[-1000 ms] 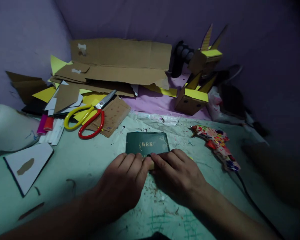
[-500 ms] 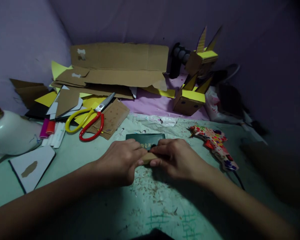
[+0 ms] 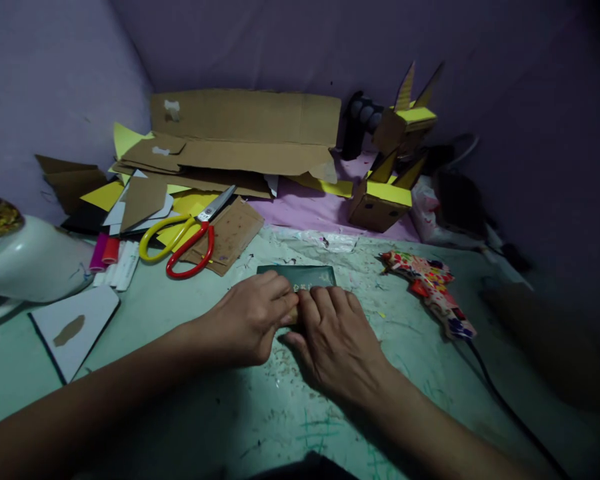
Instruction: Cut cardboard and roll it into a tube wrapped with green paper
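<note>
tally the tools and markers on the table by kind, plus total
Scissors: 1
Glue gun: 1
Markers, pink and red: 2
Total: 4
Both hands, left and right, press a small tan piece by the green card.

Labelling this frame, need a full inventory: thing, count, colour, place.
dark green card: 1, dark green with gold print, centre, partly under the hands
small tan piece: 1, tan, between the fingers
scissors: 1, yellow and red handles, left of centre
cardboard sheets: several, brown, back
yellow paper: several, yellow, back left
cardboard figure: 1, brown and yellow, back right
glue gun: 1, floral pattern, right
marker caps: 2, pink and red, left
white card: 1, white, near left
left hand: 1, grip on the tan piece
right hand: 1, pressing the card
</note>
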Motion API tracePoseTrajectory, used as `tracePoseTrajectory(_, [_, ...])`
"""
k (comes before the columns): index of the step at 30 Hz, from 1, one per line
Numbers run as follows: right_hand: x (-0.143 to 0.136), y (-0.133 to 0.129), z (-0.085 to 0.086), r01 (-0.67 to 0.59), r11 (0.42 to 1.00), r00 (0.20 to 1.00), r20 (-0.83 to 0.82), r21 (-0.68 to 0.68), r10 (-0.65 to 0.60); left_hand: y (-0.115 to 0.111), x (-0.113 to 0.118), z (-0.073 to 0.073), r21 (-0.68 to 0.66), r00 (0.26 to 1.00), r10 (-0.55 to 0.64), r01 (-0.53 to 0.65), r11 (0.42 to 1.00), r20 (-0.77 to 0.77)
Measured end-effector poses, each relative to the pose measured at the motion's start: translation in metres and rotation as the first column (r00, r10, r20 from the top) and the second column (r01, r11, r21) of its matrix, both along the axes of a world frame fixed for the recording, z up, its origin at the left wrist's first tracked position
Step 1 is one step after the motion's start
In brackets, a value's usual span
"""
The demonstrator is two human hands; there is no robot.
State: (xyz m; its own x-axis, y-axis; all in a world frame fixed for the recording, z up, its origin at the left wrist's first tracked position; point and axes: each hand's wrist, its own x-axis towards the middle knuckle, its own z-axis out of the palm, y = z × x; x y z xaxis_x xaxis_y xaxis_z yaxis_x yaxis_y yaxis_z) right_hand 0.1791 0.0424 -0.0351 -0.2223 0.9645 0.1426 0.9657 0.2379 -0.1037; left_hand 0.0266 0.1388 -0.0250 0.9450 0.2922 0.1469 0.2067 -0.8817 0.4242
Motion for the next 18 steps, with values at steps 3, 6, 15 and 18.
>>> tracePoseTrajectory(3, [-0.004, -0.003, -0.004, 0.079, 0.996, 0.997, -0.006, 0.043, -0.079, -0.011, -0.003, -0.009, 0.098, 0.998, 0.037, -0.042, 0.994, 0.050])
tracePoseTrajectory(6, [-0.009, -0.003, -0.003, 0.130, 0.991, 0.991, -0.018, 0.030, -0.130, -0.019, 0.000, -0.011, 0.162, 0.986, 0.143, -0.155, 0.975, 0.079])
tracePoseTrajectory(15, [-0.007, 0.008, -0.003, 0.170, 0.985, 0.982, -0.084, 0.035, -0.166, 0.004, 0.036, 0.006, 0.130, 0.919, 0.339, -0.318, 0.939, -0.201])
tracePoseTrajectory(18, [-0.004, 0.012, -0.001, 0.149, 0.989, 0.978, -0.147, 0.001, -0.147, 0.008, 0.043, 0.007, 0.144, 0.883, 0.389, -0.363, 0.921, -0.263])
